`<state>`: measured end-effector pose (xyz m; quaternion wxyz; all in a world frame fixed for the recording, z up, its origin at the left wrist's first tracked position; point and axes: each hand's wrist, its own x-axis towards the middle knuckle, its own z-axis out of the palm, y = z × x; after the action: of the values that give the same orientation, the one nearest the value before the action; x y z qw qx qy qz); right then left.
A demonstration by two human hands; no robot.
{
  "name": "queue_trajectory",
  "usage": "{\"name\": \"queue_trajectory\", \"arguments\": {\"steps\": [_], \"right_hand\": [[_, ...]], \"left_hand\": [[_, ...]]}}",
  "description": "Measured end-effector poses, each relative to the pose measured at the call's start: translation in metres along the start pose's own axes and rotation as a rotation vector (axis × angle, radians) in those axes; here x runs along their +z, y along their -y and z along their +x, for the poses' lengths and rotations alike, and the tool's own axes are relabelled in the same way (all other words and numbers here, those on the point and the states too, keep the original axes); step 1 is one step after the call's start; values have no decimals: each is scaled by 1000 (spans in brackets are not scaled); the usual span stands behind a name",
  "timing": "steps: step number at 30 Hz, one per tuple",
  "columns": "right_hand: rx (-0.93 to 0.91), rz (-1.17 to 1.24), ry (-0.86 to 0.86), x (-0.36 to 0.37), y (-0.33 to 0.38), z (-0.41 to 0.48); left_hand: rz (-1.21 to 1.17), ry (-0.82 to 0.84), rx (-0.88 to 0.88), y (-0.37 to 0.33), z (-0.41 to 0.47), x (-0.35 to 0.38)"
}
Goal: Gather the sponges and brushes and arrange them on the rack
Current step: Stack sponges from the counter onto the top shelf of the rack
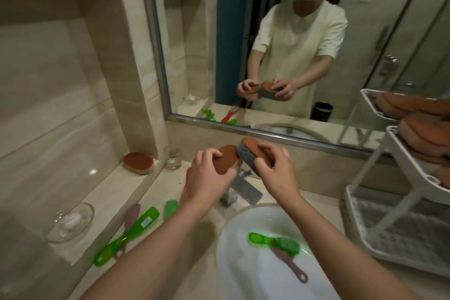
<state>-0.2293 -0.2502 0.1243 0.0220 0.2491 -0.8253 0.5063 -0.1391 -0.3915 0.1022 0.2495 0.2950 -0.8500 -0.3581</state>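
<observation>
My left hand [207,178] grips a brown oval sponge [227,157] above the faucet. Beside it my right hand [272,168] holds a second sponge [248,151], brown on top with a grey underside, tilted up. Another brown sponge [138,162] lies on the ledge at the left. Green brushes [129,235] and a mauve one lie on the counter left of the sink. A green brush [274,242] and a mauve brush [291,264] lie in the sink basin. The white rack [399,153] at the right holds several brown sponges [423,134] on its upper tier.
A chrome faucet [243,190] stands right under my hands. A glass dish [69,223] with soap and a small glass cup [173,159] sit on the left ledge. The mirror [267,44] runs behind the counter. The rack's lower tray [389,234] sits at the right.
</observation>
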Motion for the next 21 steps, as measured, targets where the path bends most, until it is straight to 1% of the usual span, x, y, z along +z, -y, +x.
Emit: {"name": "queue_trajectory", "arguments": {"steps": [4,8,14,21], "right_hand": [[17,-20,-103,-60,-4,-8],[33,-20,-170,-121,-7,-15],[2,-61,-268,-205,-14,-20],[15,-99,-357,-289,-35,-30]], "left_hand": [[-38,55,68,-52,-15,19],[-102,73,130,-102,-31,44],[-201,86,230,-171,-51,79],[-241,96,354,-239,-74,121]]}}
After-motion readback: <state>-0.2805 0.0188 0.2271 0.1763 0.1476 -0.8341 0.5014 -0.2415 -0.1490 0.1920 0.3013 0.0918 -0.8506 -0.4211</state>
